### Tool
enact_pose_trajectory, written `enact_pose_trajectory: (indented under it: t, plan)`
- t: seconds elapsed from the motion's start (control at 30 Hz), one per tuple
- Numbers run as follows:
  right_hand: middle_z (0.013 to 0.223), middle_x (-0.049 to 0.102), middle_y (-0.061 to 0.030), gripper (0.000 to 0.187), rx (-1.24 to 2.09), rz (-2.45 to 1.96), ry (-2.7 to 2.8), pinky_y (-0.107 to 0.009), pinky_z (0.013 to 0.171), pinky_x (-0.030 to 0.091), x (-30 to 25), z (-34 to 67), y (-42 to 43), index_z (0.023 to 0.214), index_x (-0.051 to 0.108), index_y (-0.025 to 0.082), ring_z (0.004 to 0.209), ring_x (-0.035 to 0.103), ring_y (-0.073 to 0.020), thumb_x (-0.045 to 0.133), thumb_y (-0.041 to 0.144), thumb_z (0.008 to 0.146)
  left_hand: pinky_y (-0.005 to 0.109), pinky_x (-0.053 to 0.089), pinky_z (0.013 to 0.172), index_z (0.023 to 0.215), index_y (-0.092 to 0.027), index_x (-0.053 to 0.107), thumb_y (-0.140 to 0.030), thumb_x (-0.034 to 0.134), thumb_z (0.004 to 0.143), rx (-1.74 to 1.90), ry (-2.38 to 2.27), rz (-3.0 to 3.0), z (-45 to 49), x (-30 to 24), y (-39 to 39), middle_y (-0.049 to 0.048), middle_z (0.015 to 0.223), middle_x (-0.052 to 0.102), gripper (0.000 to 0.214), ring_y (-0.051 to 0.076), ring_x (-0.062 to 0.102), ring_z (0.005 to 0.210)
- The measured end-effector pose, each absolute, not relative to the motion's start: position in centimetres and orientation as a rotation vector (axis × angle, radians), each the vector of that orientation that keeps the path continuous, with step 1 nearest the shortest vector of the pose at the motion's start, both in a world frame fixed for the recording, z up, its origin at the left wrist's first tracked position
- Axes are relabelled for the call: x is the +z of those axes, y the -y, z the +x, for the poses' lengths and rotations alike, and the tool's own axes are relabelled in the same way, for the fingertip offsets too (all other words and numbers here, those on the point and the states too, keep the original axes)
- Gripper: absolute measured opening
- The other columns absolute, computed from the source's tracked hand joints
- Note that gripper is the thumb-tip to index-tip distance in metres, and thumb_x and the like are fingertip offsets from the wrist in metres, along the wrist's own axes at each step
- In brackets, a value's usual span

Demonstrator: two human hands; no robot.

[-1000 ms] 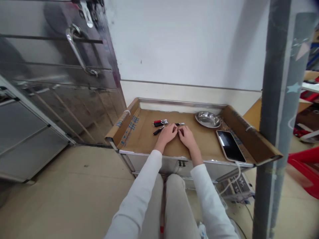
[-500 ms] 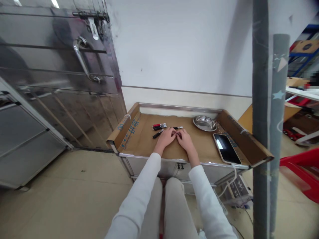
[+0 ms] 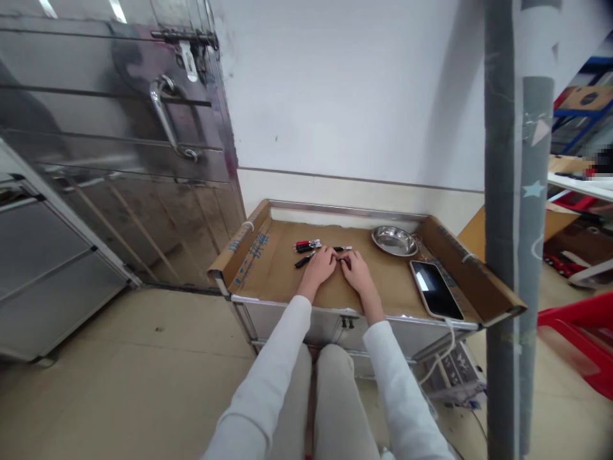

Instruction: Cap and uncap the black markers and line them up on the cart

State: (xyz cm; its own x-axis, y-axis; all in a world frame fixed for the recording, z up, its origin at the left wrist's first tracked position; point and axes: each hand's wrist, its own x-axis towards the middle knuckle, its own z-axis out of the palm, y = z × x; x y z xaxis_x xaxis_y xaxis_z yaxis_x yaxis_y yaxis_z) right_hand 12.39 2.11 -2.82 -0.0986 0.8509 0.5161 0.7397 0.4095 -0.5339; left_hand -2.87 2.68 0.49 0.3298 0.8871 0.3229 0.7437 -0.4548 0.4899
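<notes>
My left hand (image 3: 320, 266) and my right hand (image 3: 355, 268) rest close together on a cardboard-lined metal table (image 3: 282, 278), fingers curled inward around a small dark part (image 3: 341, 260) between the fingertips. It is too small to name. Just beyond my left hand lie a black clip-like piece (image 3: 302, 260), a bundle of red and black pieces (image 3: 307, 244) and one black and silver piece (image 3: 343, 248).
A round steel dish (image 3: 395, 240) sits at the back right of the table. A phone (image 3: 435, 280) on a white cable lies at the right edge. A steel door (image 3: 119, 140) stands left, a grey pole (image 3: 502, 223) right, red stools beyond.
Both hands stay pinched together at the same spot on the table. The view has shifted slightly; nothing on the table has moved.
</notes>
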Motion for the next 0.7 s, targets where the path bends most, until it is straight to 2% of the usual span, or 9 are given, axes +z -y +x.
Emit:
enact_pose_trajectory:
  t: [0.7]
  plan:
    - [0.092, 0.056, -0.0060, 0.016, 0.125, -1.331, 1.871, -0.036, 0.082, 0.049, -3.21, 12.16, -2.22, 0.092, 0.059, 0.022, 0.083, 0.057, -0.0198, 0.045, 0.019, 0.086, 0.032, 0.047, 0.092, 0.097, -0.018, 0.062, -0.013, 0.041, 0.090, 0.837, -1.487, 2.310, -3.10, 0.47, -2.74, 0.0074, 0.106, 0.061, 0.022, 0.018, 0.061, 0.095]
